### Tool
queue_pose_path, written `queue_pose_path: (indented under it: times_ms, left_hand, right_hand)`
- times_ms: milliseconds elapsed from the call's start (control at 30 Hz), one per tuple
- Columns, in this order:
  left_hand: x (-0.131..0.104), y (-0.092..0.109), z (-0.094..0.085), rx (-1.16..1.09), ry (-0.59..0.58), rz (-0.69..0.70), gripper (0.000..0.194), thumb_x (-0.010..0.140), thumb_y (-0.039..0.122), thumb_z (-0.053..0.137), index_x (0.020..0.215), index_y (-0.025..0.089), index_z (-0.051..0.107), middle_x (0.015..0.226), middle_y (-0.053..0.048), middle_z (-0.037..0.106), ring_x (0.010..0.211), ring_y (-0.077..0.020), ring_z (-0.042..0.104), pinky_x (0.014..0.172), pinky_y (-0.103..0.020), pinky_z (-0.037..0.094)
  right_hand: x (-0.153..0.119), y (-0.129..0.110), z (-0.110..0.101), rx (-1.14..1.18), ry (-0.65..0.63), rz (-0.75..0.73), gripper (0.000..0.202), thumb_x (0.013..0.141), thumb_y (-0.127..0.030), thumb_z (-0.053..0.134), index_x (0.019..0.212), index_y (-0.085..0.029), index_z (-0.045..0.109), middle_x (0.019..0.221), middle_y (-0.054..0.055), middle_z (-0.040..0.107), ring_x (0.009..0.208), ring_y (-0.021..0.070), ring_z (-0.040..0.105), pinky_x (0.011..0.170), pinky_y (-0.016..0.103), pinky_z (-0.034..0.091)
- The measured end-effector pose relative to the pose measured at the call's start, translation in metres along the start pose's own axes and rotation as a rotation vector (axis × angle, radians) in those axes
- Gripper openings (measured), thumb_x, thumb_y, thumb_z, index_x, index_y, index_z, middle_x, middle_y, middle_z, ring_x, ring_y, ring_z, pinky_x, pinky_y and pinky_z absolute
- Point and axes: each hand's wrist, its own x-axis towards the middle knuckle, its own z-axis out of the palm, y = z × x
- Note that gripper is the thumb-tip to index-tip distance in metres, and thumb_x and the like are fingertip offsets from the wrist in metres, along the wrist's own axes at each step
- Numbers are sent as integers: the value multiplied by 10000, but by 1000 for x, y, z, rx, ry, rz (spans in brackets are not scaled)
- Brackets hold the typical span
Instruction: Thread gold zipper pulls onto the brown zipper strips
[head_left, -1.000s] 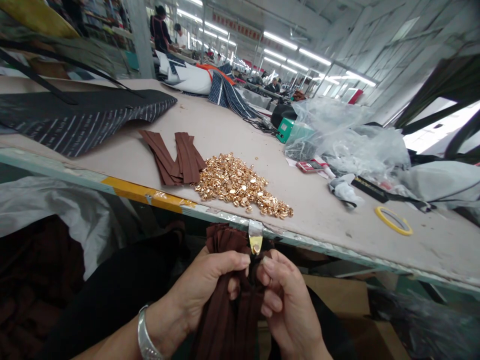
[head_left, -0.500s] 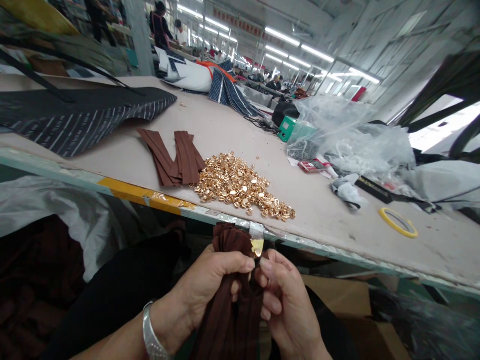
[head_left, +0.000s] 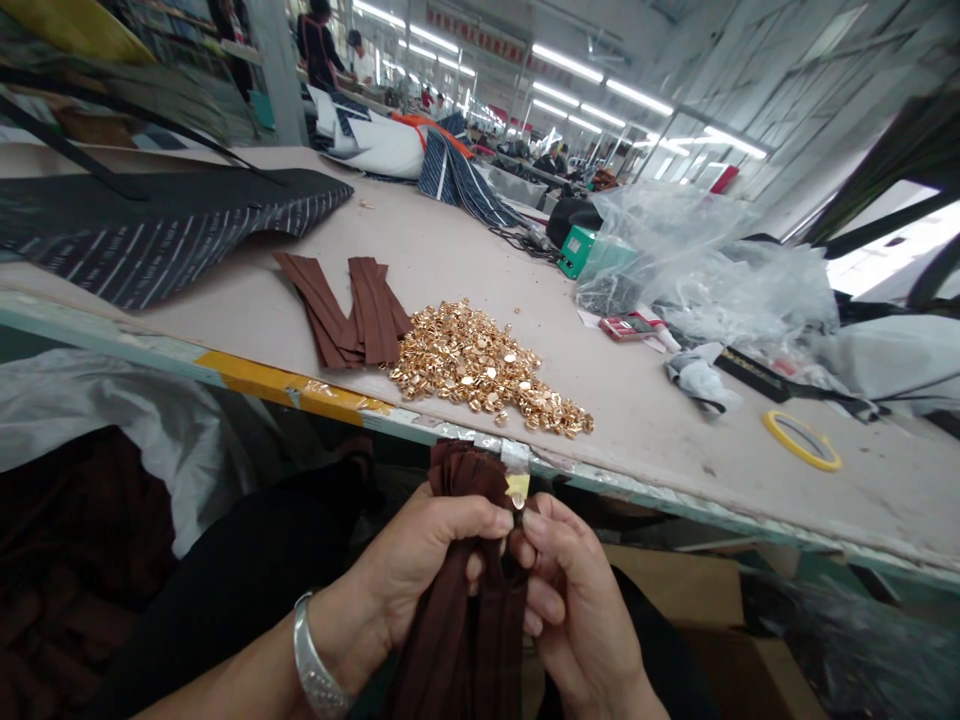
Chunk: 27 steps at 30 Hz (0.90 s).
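Observation:
My left hand is closed round a thick bundle of brown zipper strips, whose upper ends fan out above the thumb. My right hand pinches the end of one strip beside the bundle, thumb and forefinger together. Just above both thumbs, a small gold zipper slider sits at a yellow-taped holder on the table edge. The fingertips hide where strip and slider meet. On the table beyond lies a heap of gold zipper sliders, with more brown zipper strips touching its left side.
Dark striped fabric lies at the left of the table. To the right are a yellow tape roll, clear plastic bags and a green box. A white sack hangs below the table at left. People stand far back.
Both hands stay at the holder with nearly the same grip. The view has shifted slightly; no object has visibly been moved on the table.

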Motion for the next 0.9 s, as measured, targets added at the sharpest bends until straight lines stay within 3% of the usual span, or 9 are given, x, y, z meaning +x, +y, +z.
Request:
queue_pose_path:
  times_ms: [100,300,467,900]
  left_hand:
    - [1,0,-2,74,42,-9,172,533,261,679,526,90,666,384,26,483,350,-76,424,411,-218,430]
    - [2,-2,-6,10,-6,-55,184,565,260,679,564,76,678,385,36,459,360,-56,395,412,-178,398]
    - [1,-1,-5,-54,-70,-71,190,614,263,675,593,74,693,405,26,478,381,-83,461,462,-224,494]
    - [-2,-2,1,-61,23,70,98,613,190,714,602,94,702,406,8,551,369,-129,546,426,-277,540]
  right_hand:
    - [1,0,0,-10,4,6,288,762,-302,733,668,-166,497,559,-82,530,313,-19,235,281,102,312]
    - [2,0,0,9,2,5,280,755,-294,742,664,-165,509,559,-80,540,311,-17,246,282,105,319]
    - [1,0,0,-4,14,12,267,762,-293,738,679,-166,518,573,-76,555,305,-17,268,278,99,315]
    - [1,-1,0,6,12,10,282,742,-298,759,675,-168,518,569,-75,565,305,-16,271,283,105,330]
